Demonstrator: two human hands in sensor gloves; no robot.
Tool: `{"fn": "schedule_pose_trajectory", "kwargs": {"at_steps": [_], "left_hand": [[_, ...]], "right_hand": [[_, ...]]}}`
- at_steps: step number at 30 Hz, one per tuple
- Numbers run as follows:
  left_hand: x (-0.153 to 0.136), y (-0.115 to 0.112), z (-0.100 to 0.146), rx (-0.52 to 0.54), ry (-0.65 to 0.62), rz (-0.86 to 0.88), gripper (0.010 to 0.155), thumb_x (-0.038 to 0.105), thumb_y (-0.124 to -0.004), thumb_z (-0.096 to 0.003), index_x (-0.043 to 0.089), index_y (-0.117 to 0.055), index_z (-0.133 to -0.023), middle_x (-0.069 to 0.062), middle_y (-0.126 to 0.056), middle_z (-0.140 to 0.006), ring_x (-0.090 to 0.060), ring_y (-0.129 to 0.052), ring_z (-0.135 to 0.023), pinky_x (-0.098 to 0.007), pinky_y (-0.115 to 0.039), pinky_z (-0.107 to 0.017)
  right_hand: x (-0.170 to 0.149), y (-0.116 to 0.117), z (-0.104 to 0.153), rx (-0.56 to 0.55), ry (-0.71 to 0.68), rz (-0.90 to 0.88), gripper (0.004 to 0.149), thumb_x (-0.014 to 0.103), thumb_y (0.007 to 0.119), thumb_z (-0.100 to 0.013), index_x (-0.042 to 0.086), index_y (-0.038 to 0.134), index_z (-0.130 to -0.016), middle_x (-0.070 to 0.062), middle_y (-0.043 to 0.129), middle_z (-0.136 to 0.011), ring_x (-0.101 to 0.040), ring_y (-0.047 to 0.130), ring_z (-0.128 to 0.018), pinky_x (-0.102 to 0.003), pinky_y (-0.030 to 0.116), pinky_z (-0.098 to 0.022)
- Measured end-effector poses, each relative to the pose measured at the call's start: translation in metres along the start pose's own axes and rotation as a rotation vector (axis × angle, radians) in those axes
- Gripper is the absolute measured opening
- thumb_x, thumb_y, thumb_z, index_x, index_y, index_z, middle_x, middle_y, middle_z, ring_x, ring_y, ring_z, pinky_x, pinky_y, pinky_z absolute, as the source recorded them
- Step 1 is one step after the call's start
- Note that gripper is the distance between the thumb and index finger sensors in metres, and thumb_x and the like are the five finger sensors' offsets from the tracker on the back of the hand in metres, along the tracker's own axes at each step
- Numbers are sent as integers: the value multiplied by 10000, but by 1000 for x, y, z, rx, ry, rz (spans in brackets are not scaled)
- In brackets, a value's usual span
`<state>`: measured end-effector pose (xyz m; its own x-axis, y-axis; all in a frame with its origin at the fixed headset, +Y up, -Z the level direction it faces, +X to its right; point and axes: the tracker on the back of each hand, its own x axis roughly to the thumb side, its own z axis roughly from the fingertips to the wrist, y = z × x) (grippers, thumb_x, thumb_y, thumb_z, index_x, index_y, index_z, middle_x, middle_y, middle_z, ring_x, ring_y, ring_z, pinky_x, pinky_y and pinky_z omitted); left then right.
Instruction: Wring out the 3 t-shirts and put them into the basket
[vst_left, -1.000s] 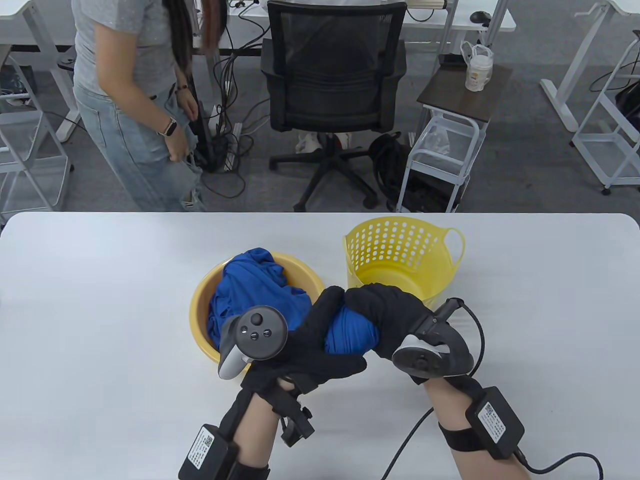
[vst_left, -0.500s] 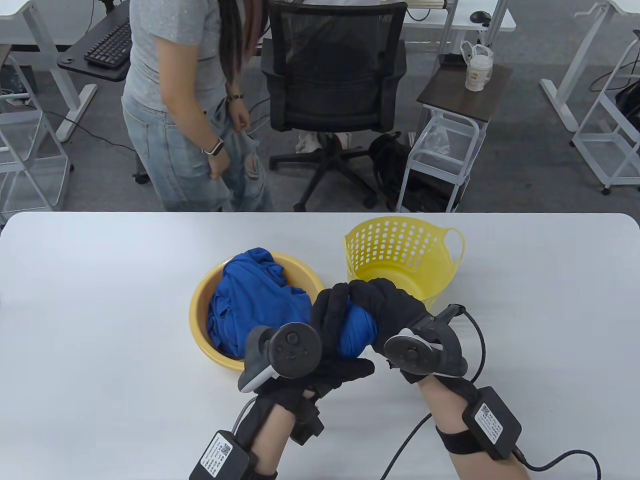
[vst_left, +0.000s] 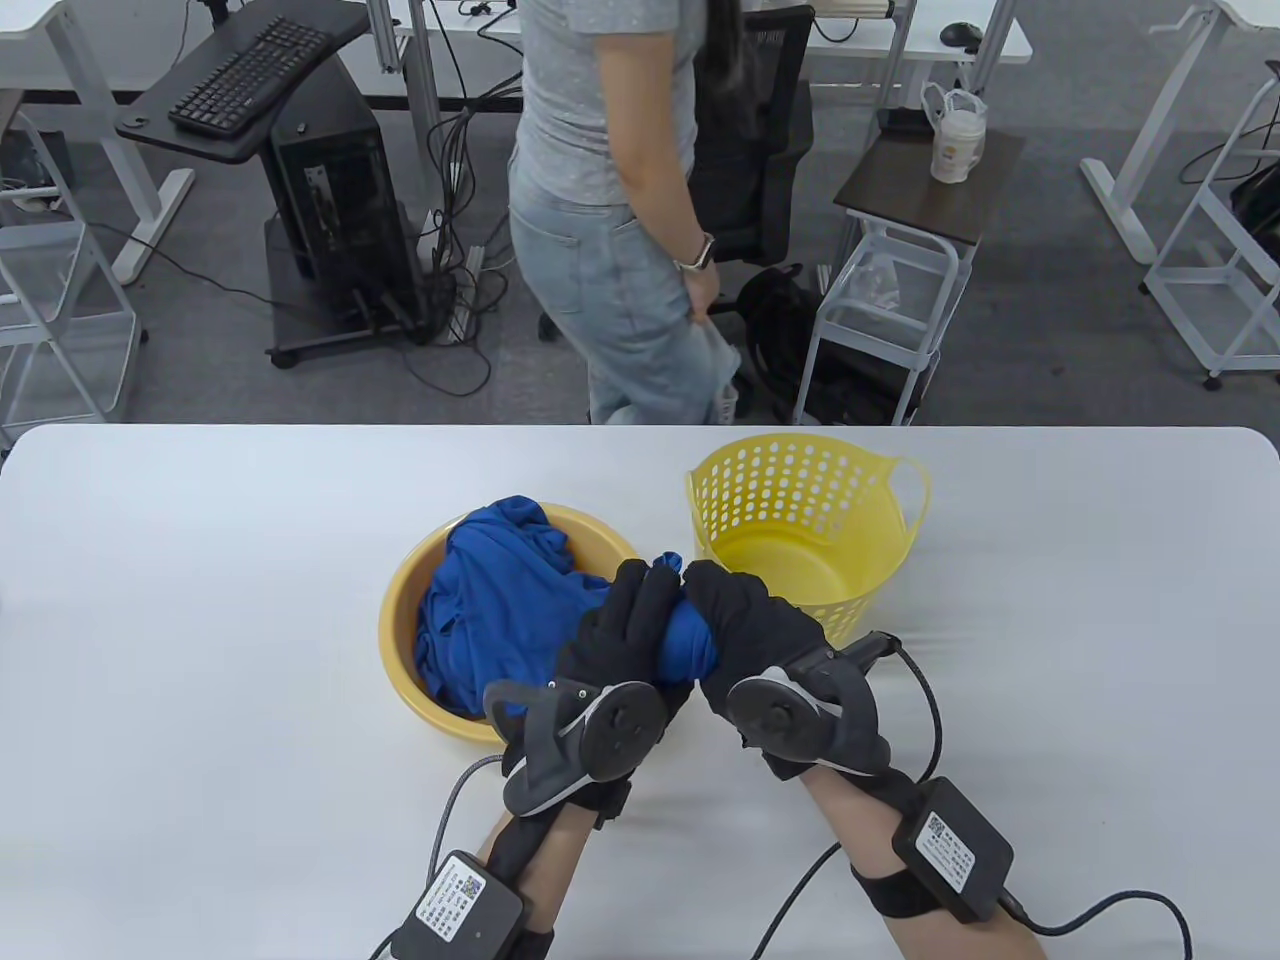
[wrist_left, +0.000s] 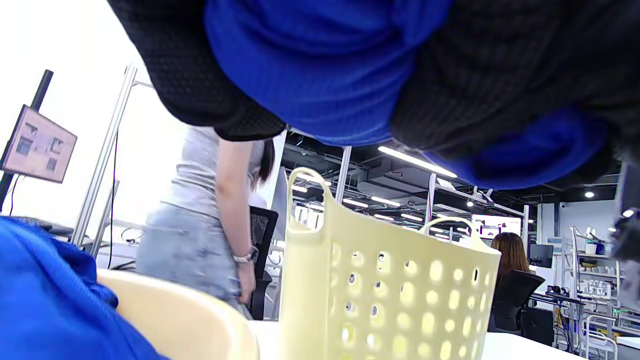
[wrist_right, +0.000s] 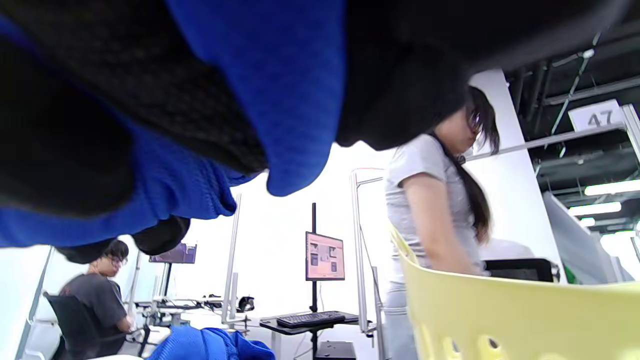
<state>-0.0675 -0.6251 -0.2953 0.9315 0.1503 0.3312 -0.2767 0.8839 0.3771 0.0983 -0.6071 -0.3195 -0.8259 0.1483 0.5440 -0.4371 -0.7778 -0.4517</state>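
Both hands on one blue t-shirt (vst_left: 693, 640), bunched into a tight roll, held above the desk (vst_left: 200, 620) between the yellow basin (vst_left: 400, 610) and the yellow laundry basket (vst_left: 800, 520). Left hand (vst_left: 615, 640) wrapped round the roll's left side, fingers curled over the top; right hand (vst_left: 750, 630) wrapped round the right side, fingertips of both nearly meeting at the far end. Small tip of blue cloth poking out past the fingers, toward the basket. Heap of more blue t-shirts (vst_left: 500, 590) piled in the basin, left of the hands, near desk centre. Basket upright just right of the basin, toward the desk's far edge, perforated wall, no cloth visible inside. Wrist views: blue cloth squeezed between black gloved fingers (wrist_left: 210, 95), basket wall (wrist_left: 380, 295) close below. Person in grey top and jeans (vst_left: 610, 200) standing past the desk's far edge.
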Motion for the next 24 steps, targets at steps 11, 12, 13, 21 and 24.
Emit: {"fn": "schedule_pose_trajectory", "kwargs": {"at_steps": [11, 12, 13, 21, 24], "left_hand": [[8, 21, 5, 69, -29, -79, 1002, 483, -1040, -452, 329, -344, -1156, -39, -577, -1251, -365, -930, -873, -493, -878, -612], [8, 21, 5, 72, -30, -77, 1018, 479, -1036, -456, 321, -318, -1160, -38, -568, -1253, -365, -923, -880, -496, -870, -620], [8, 21, 5, 73, -30, -75, 1029, 476, -1034, -457, 307, -303, -1161, -36, -561, -1254, -369, -916, -885, -503, -864, -626], [5, 21, 4, 67, -41, -48, 1048, 453, -1029, -459, 268, -271, -1159, -22, -541, -1260, -380, -895, -905, -521, -841, -650], [4, 21, 4, 62, -45, -42, 1041, 452, -1029, -457, 276, -281, -1159, -18, -540, -1262, -381, -894, -906, -525, -836, -652]], "right_hand": [[-6, -7, 0, 8, 92, -250, 796, 165, 1028, -364, 71, 541, -988, -237, 817, -635, -278, 959, -191, -305, 864, 1], [-7, -7, 0, 7, 98, -266, 798, 161, 1026, -364, 70, 537, -988, -238, 813, -637, -282, 956, -194, -308, 861, -3], [-7, -6, 0, 8, 109, -288, 799, 158, 1025, -362, 67, 536, -987, -240, 811, -639, -286, 952, -196, -312, 859, -5], [-14, 1, 1, 43, 196, -421, 786, 130, 1016, -358, 62, 525, -967, -240, 795, -645, -299, 941, -208, -321, 855, -20], [-13, 2, 1, 53, 214, -432, 778, 128, 1014, -358, 57, 526, -960, -240, 795, -643, -299, 941, -206, -320, 855, -19]]}}
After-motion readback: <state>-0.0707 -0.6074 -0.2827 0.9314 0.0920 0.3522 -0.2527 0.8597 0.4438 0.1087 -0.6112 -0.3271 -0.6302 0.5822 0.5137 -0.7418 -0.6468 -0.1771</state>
